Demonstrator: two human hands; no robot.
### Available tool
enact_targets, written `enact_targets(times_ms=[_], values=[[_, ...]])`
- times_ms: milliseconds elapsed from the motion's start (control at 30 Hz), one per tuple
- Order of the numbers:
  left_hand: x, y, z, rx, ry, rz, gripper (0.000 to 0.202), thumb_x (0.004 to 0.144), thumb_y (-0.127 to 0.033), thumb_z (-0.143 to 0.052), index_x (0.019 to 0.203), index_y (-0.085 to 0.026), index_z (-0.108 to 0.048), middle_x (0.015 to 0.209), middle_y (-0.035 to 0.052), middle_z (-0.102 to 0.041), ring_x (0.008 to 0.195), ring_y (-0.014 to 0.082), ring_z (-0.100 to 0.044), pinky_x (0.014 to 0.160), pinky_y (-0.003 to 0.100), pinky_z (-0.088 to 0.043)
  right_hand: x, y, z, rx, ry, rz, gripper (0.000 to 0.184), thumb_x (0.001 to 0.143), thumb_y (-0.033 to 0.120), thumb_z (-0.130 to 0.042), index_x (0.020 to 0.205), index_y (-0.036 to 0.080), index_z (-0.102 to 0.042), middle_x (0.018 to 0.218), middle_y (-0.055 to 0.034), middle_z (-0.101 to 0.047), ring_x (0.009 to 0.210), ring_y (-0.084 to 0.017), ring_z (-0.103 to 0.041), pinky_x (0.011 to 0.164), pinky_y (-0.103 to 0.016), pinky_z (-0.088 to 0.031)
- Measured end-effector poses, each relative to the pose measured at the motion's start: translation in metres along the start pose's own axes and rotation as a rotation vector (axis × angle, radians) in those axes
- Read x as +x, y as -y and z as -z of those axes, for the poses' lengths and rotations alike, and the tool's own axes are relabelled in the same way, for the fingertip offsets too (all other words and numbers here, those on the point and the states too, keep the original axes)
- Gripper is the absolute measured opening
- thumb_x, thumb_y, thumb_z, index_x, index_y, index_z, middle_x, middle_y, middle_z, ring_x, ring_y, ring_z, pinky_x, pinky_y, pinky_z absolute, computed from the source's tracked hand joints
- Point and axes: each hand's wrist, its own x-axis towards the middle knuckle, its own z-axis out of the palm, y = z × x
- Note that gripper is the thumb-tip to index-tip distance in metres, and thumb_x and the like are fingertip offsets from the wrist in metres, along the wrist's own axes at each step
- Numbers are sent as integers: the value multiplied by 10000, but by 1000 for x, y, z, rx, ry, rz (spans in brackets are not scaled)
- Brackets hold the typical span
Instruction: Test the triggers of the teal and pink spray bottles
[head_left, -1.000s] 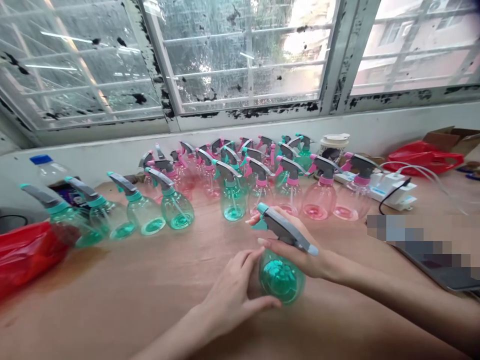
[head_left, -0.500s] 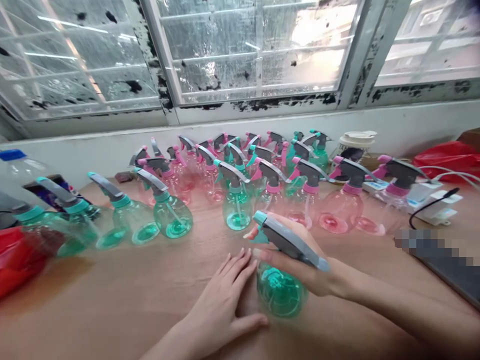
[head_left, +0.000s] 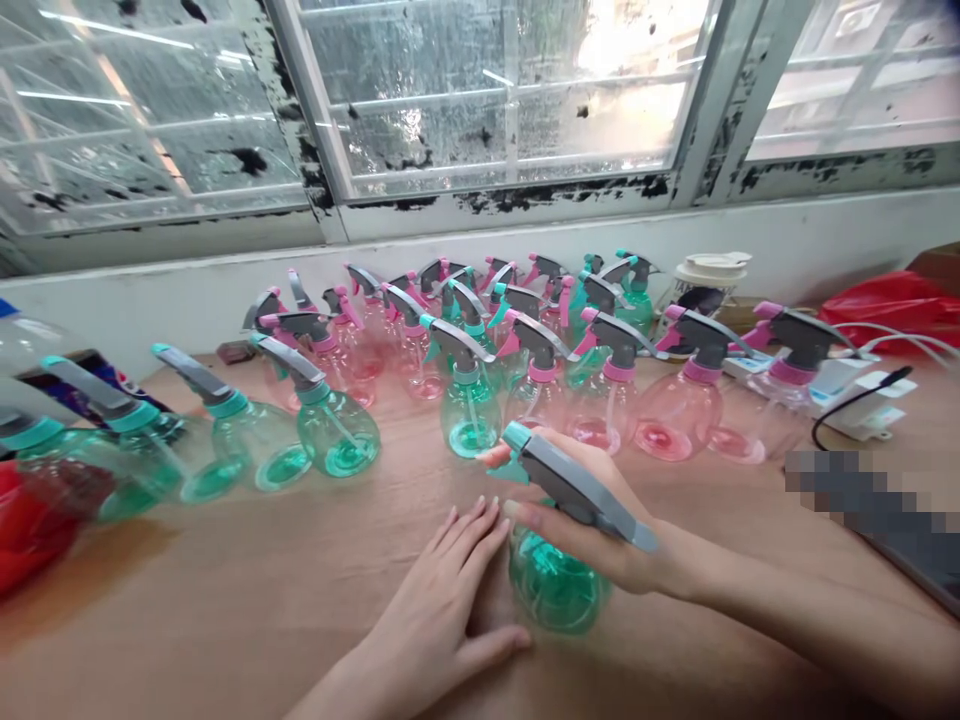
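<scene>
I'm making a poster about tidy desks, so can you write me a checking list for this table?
Surface: brown table.
Job's things: green spray bottle on the table, grey trigger head.
Clutter: rows of pink bottles and other green bottles; red bag; lidded cup.
Hands: left hand flat on the table, fingers open, beside the bottle; right hand gripping its neck.
Cables: black cable by a white power strip.
Surroundings: window, frame paint peeling.

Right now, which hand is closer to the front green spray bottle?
Right. The right hand grips the green spray bottle at its neck; the left hand lies flat on the table just beside it.
</scene>
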Motion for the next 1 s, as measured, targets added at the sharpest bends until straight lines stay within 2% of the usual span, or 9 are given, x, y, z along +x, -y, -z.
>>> enact_targets(times_ms=[333, 500, 667, 767, 1000], values=[[-2, 3, -2, 49, 9, -20, 870, 874, -563, -660, 1550, -224, -232, 1567, 159, -321, 1415, 383, -328, 1128, 613, -286, -2, -5, -3, -5, -30, 50, 386, 850, 170, -611, 1220, 264, -553, 815, 1, -545, 638, -140, -550, 669, -300, -562], [-2, 1, -1, 71, 18, -17, 872, 875, -553, -665, 1548, -208, -231, 1557, 158, -345, 1412, 371, -343, 1127, 610, -293, -3, -7, -1, -4, -2, 34, 322, 868, 181, -587, 1185, 237, -572, 720, 19, -534, 553, -122, -503, 642, -279, -548], [-3, 0, 0, 74, 20, -18, 843, 886, -559, -649, 1542, -212, -250, 1558, 142, -351, 1419, 353, -336, 1136, 590, -295, -3, -8, -1, -9, 0, 19, 283, 871, 185, -585, 1149, 235, -569, 796, 6, -556, 537, -103, -479, 634, -272, -528], [-3, 0, 1, 70, 13, -25, 836, 894, -560, -636, 1544, -206, -247, 1561, 141, -346, 1422, 351, -329, 1136, 591, -296, -3, -7, -1, 7, 13, 2, 261, 879, 193, -580, 1135, 238, -555, 725, 30, -527, 521, -104, -454, 636, -275, -518], [-2, -1, 2, 83, 20, -27, 816, 895, -551, -641, 1524, -163, -294, 1568, 155, -324, 1430, 353, -311, 1140, 577, -299, -3, -2, -1, -4, 43, -59, 137, 896, 270, -591, 1004, 196, -552, 884, -29, -596, 723, -142, -583, 694, -283, -513]])
